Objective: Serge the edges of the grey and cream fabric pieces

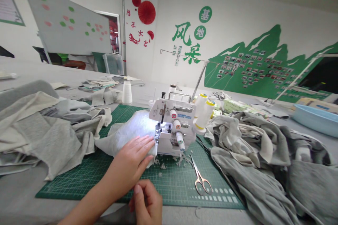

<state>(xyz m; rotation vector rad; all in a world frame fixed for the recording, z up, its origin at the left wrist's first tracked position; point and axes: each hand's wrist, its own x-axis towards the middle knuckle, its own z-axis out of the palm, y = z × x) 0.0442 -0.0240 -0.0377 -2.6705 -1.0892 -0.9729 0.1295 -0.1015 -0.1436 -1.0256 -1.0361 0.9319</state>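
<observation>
Light grey fabric (124, 130) lies at the serger (171, 123), its edge under the lit needle area. My left hand (133, 161) rests flat on this cloth, fingers stretched out toward the presser foot. Below and slightly right of it, my right hand (148, 200) is held low over the front of the green cutting mat (169, 190) with its fingers curled in; whether anything is inside them is hidden. Small scissors (200, 177) with copper-coloured handles lie on the mat to the right of the machine. Lint and thread scraps surround the machine's base.
Grey and cream fabric pieces are heaped on the left (52, 130), with another grey pile (258, 154) on the right. A white thread cone (127, 93) stands behind the mat, and yellow-capped cones (206, 112) stand beside the machine. A blue basin (317, 117) sits far right.
</observation>
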